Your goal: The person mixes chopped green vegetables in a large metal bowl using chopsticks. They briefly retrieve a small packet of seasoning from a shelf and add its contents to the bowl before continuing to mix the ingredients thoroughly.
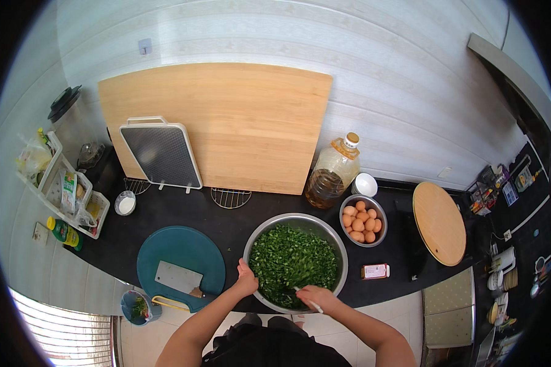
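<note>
Right hand: the right hand (317,298) is at the near rim of the big bowl. Its fingers are curled tight around a thin white stick (306,300). The tip of the stick pokes into the greens.
Left hand: the left hand (247,282) rests on the left near edge of the bowl. The fingers bend over the rim and touch it. It has nothing else in it.
Big bowl: a shiny metal bowl (340,244) sits on the black counter (239,223), right in front of the person.
Greens: chopped green leaves (294,257) fill the bowl almost to the top.
Bucket: a small blue bucket (138,306) stands low on the left, below the counter edge, with green scraps inside.
Round board: a dark teal round board (183,251) lies just left of the bowl. A wide knife (179,278) lies flat on it.
Small packet: a little orange and white packet (375,271) lies to the right of the bowl.
Eggs: a smaller metal bowl (362,220) holds brown eggs, just behind the big bowl on the right.
Round lid: a round wooden lid (439,223) lies farther right.
Oil: a big bottle of yellow oil (332,173) stands behind the eggs, with a white cup (365,184) beside it.
Wall: a large wooden board (239,122) leans on the wall, and a white framed tray (161,153) leans in front of it.
Far left: a white rack (64,186) holds packets and bottles.
</note>
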